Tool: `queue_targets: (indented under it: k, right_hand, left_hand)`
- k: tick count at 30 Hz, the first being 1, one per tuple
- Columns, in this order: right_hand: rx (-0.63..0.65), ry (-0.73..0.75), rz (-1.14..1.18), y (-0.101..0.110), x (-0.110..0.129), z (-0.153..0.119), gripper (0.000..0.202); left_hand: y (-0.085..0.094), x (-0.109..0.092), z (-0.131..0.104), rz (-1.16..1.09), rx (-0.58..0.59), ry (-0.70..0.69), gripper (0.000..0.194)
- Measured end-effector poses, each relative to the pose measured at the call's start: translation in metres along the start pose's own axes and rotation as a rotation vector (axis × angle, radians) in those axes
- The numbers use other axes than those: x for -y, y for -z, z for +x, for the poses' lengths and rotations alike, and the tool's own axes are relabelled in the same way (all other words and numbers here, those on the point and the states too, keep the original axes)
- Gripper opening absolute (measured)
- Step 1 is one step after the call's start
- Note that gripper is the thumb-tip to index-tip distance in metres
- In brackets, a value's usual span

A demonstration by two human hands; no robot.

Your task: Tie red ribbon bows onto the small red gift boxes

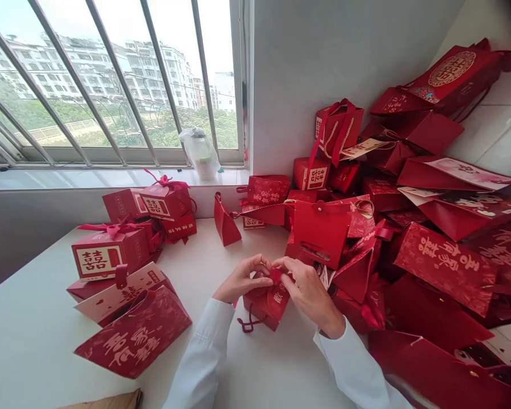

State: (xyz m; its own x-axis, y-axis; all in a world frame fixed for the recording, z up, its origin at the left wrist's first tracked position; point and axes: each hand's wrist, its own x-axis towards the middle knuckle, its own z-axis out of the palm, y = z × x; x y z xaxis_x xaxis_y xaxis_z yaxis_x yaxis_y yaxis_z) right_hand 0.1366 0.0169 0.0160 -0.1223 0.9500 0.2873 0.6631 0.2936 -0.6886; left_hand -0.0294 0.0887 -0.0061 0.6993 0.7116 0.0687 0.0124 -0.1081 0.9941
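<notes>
Box (260, 307) just below the frame's centre, its top pinched by left hand (246, 278) and right hand (303, 288), looks like light, stiff, creasable card, best held by its edges.

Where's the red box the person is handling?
In the head view, the box sits on the table at lower middle, left of the pile, with the left hand and right hand at its top.

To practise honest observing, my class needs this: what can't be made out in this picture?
Head view:
Small red cardboard box: top partly hidden by left hand and right hand.
Brown cardboard-looking piece: cut off by bottom edge.
Cloudy, clear plastic bag: contents blurred by its film.
</notes>
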Motion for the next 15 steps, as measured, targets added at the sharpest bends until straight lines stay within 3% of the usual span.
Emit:
queue_targets:
  k: [6, 11, 15]
  right_hand:
    - [0.002, 0.016, 0.084, 0.007, 0.0, -0.002, 0.029]
    - [0.111, -0.074, 0.074, 0.022, -0.022, -0.005, 0.028]
    - [0.157, -0.121, 0.094, 0.02, -0.037, -0.001, 0.024]
  left_hand:
    - [-0.001, 0.001, 0.001, 0.073, -0.005, -0.017, 0.028]
    - [-0.001, -0.001, 0.001, 0.149, 0.017, -0.016, 0.025]
    - [0.0, -0.001, 0.001, 0.125, 0.014, -0.044, 0.019]
